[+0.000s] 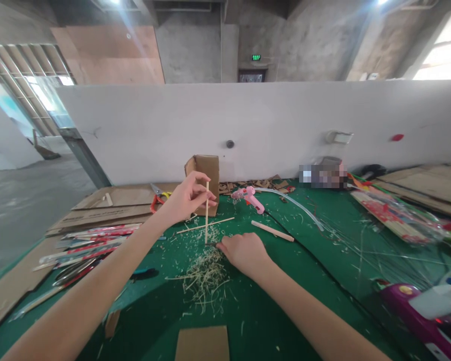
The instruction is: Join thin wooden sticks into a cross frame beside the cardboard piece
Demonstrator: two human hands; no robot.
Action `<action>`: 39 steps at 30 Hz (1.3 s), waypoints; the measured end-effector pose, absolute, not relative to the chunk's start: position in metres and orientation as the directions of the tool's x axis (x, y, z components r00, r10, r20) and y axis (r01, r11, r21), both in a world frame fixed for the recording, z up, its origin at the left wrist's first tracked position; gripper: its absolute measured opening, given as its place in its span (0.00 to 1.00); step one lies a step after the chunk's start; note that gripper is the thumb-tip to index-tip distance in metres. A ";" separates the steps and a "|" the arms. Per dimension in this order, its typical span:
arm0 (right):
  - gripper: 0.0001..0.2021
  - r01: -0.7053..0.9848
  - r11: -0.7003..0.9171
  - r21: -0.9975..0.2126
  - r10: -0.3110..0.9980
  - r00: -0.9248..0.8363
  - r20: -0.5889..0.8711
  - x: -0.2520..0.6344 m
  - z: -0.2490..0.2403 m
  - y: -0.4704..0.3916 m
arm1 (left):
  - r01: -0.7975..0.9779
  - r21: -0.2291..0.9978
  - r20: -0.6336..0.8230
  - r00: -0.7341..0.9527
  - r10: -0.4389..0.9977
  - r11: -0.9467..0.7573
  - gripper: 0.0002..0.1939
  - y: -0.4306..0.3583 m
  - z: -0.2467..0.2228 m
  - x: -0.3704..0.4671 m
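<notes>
My left hand pinches a thin wooden stick and keeps it upright over the table. Close to the stick's lower end is my right hand, its fingers closed. A small dark tip shows between those fingers and the stick, too small to name. Below both hands lies a heap of pale wood shavings. Another thin stick lies flat behind the upright one. To the right are a thicker wooden rod and a pink glue gun with a black cord.
A cardboard box stands open behind my left hand, beside orange-handled scissors. Wrapped packets and cardboard sheets lie left. A cardboard piece is at the front, a purple device at right. A white partition closes the back.
</notes>
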State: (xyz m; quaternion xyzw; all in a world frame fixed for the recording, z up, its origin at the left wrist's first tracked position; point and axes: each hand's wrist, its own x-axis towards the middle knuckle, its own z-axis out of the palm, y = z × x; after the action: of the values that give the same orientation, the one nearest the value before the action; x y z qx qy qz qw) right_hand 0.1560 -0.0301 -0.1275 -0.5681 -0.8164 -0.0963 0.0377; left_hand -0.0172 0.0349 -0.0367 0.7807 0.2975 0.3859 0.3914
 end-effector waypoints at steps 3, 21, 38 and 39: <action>0.24 0.946 0.310 0.091 0.923 -0.323 0.210 0.157 -0.127 -0.030 | 0.145 0.836 0.381 0.541 0.750 -0.529 0.14 0.034 -0.038 -0.017; 0.25 0.953 0.301 0.042 0.937 -0.303 0.176 0.167 -0.130 -0.023 | 0.138 0.824 0.412 0.519 0.749 -0.549 0.17 0.041 -0.043 -0.018; 0.22 0.931 0.352 -0.099 0.908 -0.315 0.275 0.173 -0.129 -0.024 | 0.314 0.875 0.136 0.570 0.810 -0.368 0.09 0.062 -0.060 -0.029; 0.22 0.927 0.353 -0.126 0.903 -0.303 0.305 0.175 -0.129 -0.024 | 0.331 0.879 0.091 0.589 0.803 -0.342 0.10 0.064 -0.062 -0.031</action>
State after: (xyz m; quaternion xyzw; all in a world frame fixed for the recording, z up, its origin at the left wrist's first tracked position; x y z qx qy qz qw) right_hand 0.1747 -0.0241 -0.1292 -0.5674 -0.8063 -0.0368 0.1629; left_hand -0.0309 0.0640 -0.0622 0.7743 0.3662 0.2675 0.4414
